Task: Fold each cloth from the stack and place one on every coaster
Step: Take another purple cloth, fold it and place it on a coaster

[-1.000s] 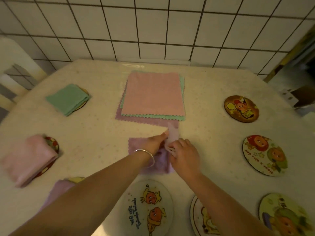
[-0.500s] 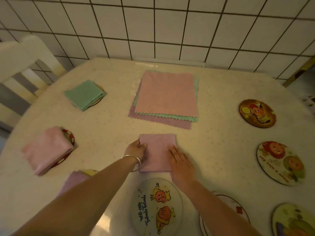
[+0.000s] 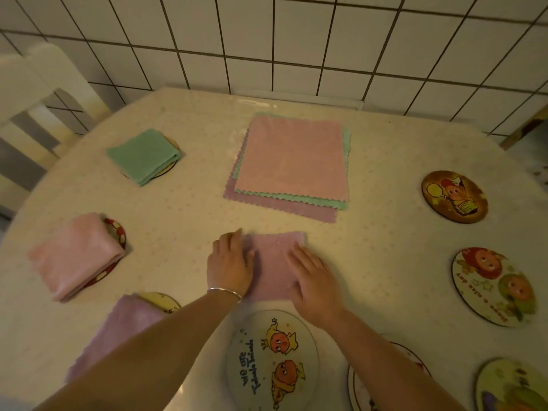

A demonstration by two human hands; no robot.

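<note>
Both hands lie flat on a folded lilac cloth [image 3: 274, 262] in the near middle of the table [image 3: 385, 232]: the left hand [image 3: 229, 264] covers its left edge and the right hand [image 3: 314, 277] its right side, fingers straight and pressing, pinching nothing. This looks like the smoothing stage, just before the cloth goes to a coaster. To do it well, I would judge that the palms should sweep outward from the centre to flatten the layers and set the creases, with the edges squared before lifting; a thin, soft cloth like this will likely spring open if picked up by one corner, so pinching all layers together along a folded edge seems wise. The nearest bare coaster [image 3: 272, 363], printed with cartoon figures, sits just below the hands and is the natural target. The unfolded stack [image 3: 292, 161] lies further back, pink on top. On the left, a green cloth [image 3: 143, 155], a pink cloth [image 3: 75, 256] and another lilac cloth [image 3: 118, 330] each rest on a coaster. Four more bare coasters show on the right. The table wears a pale spotted covering, beneath a white tiled wall [image 3: 296, 40], with a white chair [image 3: 35, 93] at the left.
</note>
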